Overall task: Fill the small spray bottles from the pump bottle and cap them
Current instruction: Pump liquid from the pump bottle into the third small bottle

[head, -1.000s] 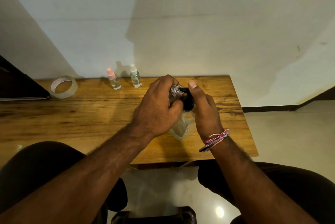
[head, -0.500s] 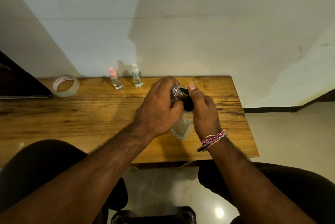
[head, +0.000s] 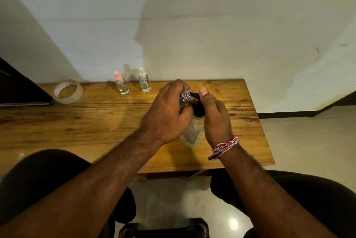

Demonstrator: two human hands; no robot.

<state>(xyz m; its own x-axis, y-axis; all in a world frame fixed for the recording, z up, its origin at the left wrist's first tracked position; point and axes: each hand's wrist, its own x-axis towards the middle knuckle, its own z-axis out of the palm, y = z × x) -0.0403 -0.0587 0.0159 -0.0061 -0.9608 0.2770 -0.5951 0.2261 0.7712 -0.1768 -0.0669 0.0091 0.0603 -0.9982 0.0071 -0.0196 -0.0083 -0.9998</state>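
- Wooden table [head: 86, 122] w/ strong grain, pushed against a pale plastered wall [head: 192, 25]; pale glossy floor [head: 298, 141] to the right and under the table, dark skirting at the wall's foot on the right.
- Dark flat slab at far left edge of table; can't tell what it is. Roll of clear tape [head: 67, 91] lies just beside it.
- Person seated, dark-clad knees at the bottom corners, both forearms reaching in over the near edge.
- Vs 1 s ago: nearly no change. Hands and bottles hold the same pose; view shifted slightly, so the far items sit a touch more to the right in frame.
- Pump bottle [head: 192, 133]: clear body, black pump top, stands on table towards the right end, between the two hands. Clear liquid in it, level hard to read.
- Right hand [head: 215, 120]: fingers curled round the pump bottle's top, thumb up at the black nozzle. Pink braided bands on that wrist.
- Left hand [head: 167, 114]: wrapped round a small uncapped bottle [head: 185, 96], threaded neck held against the nozzle tip. Contents hidden by the fingers.
- Two capped small bottles at the back near the wall, well apart from the hands: pink-capped bottle [head: 121, 85] and white-capped bottle [head: 144, 82], each upright w/ clear liquid inside.
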